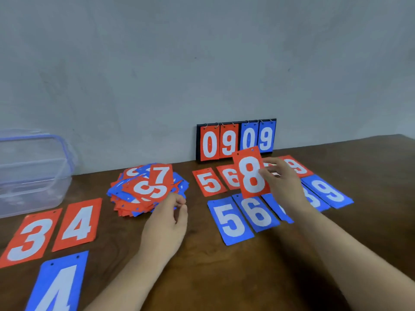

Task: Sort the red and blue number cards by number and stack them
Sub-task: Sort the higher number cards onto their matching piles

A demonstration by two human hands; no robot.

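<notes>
One head-worn, wide-angle view looks forward and down across the brown worktop (224,265) toward the grey wall (202,52) at 12 o'clock. It sits close. The left hand (166,221) and right hand (285,182) reach in on forearms from 6 o'clock and 5 o'clock. The red 8 card (251,173) in the right grip lies just right of frame centre. A clear plastic box (33,171) is cut off at 9 o'clock, and the wall fills the upper half.
</notes>
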